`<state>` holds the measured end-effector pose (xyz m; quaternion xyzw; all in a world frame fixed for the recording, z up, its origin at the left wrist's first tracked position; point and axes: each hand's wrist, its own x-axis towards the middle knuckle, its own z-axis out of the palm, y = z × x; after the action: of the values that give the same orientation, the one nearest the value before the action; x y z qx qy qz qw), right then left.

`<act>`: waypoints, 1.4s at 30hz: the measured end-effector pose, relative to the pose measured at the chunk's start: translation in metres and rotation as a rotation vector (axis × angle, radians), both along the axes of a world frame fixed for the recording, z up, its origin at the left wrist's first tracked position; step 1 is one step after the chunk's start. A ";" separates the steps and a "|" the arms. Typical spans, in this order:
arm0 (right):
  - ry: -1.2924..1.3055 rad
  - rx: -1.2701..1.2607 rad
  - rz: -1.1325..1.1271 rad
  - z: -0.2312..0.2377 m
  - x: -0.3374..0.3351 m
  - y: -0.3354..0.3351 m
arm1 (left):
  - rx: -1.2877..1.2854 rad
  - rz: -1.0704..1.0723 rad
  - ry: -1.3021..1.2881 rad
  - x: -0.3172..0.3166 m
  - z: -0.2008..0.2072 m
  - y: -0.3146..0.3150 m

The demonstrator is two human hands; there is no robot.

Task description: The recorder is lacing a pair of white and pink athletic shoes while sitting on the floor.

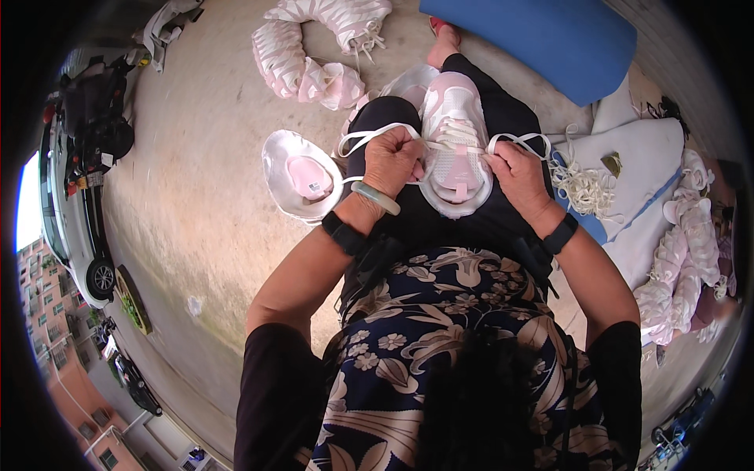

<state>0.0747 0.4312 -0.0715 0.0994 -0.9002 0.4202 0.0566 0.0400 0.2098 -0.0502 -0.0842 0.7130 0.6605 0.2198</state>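
Where outdoor concrete spreads, left hand and right hand pinch two lace lengths on one pink-and-white shoe.

A curved row of shoes is borne by the floor. A blue sheet is apparently laid there too.

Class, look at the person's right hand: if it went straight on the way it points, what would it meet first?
Besides the white lace it pinches, the right hand would likely meet the pink-and-white shoe first, near its laced part; depth is hard to judge from this view.
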 end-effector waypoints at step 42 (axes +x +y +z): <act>-0.300 0.225 0.139 0.007 -0.030 -0.006 | -0.281 -0.180 0.288 -0.009 -0.019 0.005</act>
<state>0.0448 0.4255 -0.0644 0.1031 -0.9309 0.3298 -0.1189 0.0313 0.2147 -0.0691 0.0450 0.8267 0.5377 0.1598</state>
